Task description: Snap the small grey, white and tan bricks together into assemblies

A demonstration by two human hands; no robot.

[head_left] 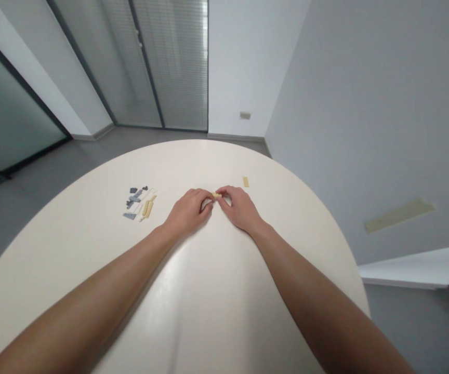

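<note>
My left hand [192, 212] and my right hand [239, 206] meet over the middle of the table. A small yellow building-block piece [217, 195] is pinched between the fingertips of both; the fingers cover part of it, so its full shape is hidden. To the left lies a loose group of small pieces: dark grey ones [133, 190], blue-grey ones [129, 215], thin white ones and long yellow ones [149, 209]. A flat yellow rectangular piece [246, 182] rests alone just beyond my right hand.
The round white table [205, 156] has its curved far edge beyond my hands. Behind it stand glass partitions [170, 62] with dark frames. A grey wall [384, 104] with a strip of tape [399, 215] rises on the right.
</note>
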